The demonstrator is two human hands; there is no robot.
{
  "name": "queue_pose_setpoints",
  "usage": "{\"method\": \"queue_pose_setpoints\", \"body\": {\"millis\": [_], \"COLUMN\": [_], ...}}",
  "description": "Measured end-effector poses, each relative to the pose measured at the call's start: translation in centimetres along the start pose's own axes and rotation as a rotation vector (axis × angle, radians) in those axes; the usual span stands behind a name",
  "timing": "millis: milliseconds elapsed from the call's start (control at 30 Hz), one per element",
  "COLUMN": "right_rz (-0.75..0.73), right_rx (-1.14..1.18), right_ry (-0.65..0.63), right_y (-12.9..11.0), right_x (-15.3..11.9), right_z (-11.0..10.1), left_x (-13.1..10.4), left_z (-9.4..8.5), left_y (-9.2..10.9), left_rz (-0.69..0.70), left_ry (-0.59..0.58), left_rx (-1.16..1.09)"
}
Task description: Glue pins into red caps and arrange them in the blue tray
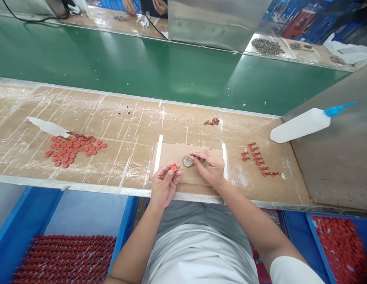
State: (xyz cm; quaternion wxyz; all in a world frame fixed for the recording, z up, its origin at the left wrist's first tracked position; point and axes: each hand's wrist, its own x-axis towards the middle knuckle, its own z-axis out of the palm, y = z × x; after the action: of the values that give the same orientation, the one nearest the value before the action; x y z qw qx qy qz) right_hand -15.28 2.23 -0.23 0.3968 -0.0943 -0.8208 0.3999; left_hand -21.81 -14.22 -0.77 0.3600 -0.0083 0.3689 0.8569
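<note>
While the left hand (165,183) pinches one red disc (173,168) near frame center, the right hand (211,167) has thumb and fingertips closed on a small reddish part (192,155), mostly hidden by the fingers, at a round metal dish (188,161). Can't tell if part touches dish. Dish sits on a cardboard sheet (177,146), white tape strips (158,154) along its left and right sides. Mid-left: loose pile of red discs (66,150), white pointed object (49,127) at its upper edge. Small clump of dark-red parts (212,121) above the sheet, right of center. Mid-right: red pieces with stems (258,158) in short columns; farther right, white bottle with blue nozzle (302,125). Lower left: blue bin (123,230), rows of red parts (65,258) inside. Lower right: second bin (362,228), heaped red pieces (343,244). Green strip (112,59) crosses upper frame; co-worker's hand (160,7) at top, left of center.
</note>
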Motion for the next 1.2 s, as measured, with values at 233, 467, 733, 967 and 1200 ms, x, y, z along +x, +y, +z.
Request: {"method": "queue_pose_setpoints", "body": {"millis": [233,467,733,967,1200], "right_rz": [-0.084,-0.164,-0.156,0.253,0.675], "right_rx": [-0.034,-0.050,-0.015,0.226,0.699], "right_ry": [0.007,-0.027,-0.055,0.132,0.217], "right_y": [0.4,0.6,0.5,-0.6,-3.6], "right_x": [-0.2,-0.1,0.0,-0.1,0.6], "right_z": [0.2,0.3,0.2,0.1,-0.9], "left_x": [0.0,0.0,0.0,-0.3,-1.4], "left_z": [-0.2,-0.1,-0.2,0.0,1.7], "left_y": [0.0,0.1,0.1,0.4,0.9], "left_rz": [-0.001,-0.003,-0.006,-0.012,-0.114], "left_ry": [-0.013,-0.008,0.020,0.032,0.060], "left_rx": [-0.024,-0.032,-0.007,0.002,-0.009]}}
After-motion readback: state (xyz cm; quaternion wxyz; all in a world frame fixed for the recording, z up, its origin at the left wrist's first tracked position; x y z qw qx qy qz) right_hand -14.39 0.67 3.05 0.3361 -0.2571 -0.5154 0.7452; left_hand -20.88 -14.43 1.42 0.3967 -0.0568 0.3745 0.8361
